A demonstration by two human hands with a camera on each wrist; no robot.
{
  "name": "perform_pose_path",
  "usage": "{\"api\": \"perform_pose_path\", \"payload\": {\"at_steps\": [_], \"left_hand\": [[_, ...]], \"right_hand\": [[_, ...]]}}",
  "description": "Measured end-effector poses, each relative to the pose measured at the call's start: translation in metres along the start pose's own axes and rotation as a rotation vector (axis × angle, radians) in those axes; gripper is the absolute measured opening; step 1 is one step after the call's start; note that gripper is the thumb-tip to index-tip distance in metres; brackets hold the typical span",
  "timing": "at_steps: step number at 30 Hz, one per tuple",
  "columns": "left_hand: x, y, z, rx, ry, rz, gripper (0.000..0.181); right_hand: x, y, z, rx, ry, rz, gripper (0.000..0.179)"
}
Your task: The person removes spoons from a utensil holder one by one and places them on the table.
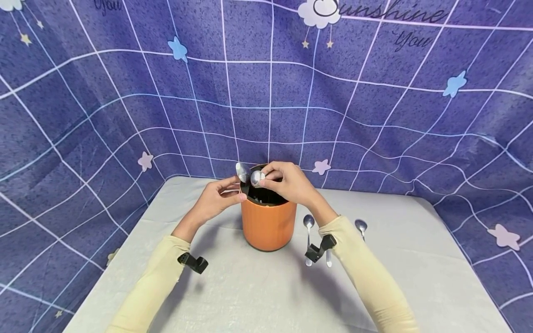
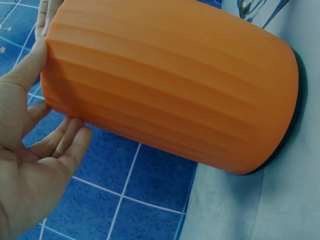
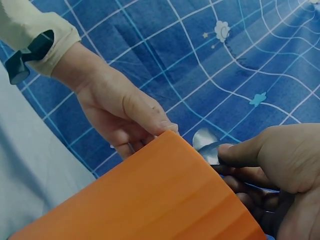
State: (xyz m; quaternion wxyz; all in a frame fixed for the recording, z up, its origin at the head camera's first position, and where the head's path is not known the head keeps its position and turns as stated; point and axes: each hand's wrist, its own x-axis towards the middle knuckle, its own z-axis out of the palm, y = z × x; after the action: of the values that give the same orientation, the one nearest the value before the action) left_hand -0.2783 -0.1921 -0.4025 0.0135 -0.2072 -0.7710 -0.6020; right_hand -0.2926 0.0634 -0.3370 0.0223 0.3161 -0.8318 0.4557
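Head view shows the right hand (image 1: 290, 181) pinching a spoon (image 1: 257, 177) by its bowl over the mouth of an orange container (image 1: 268, 227) on the far part of the counter (image 1: 233, 296); the left hand (image 1: 214, 200), fingers loosely spread, touches its left rim.

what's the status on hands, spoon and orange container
Left hand touching orange container. Right hand pinching spoon at container mouth. Possible obstruction: second spoon jutting up alongside.

Soft shadows across pale table (image 1: 250, 291)
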Motion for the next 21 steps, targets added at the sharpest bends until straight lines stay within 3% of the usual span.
{"api": "perform_pose_path", "payload": {"at_steps": [11, 21], "left_hand": [[0.001, 0.001, 0.001, 0.003, 0.004, -0.006, 0.057], [0.0, 0.001, 0.001, 0.011, 0.005, -0.014, 0.059]], "right_hand": [[0.0, -0.004, -0.011, 0.041, 0.055, -0.037, 0.017], [0.004, -0.023, -0.03, 0.047, 0.098, -0.086, 0.02]]}}
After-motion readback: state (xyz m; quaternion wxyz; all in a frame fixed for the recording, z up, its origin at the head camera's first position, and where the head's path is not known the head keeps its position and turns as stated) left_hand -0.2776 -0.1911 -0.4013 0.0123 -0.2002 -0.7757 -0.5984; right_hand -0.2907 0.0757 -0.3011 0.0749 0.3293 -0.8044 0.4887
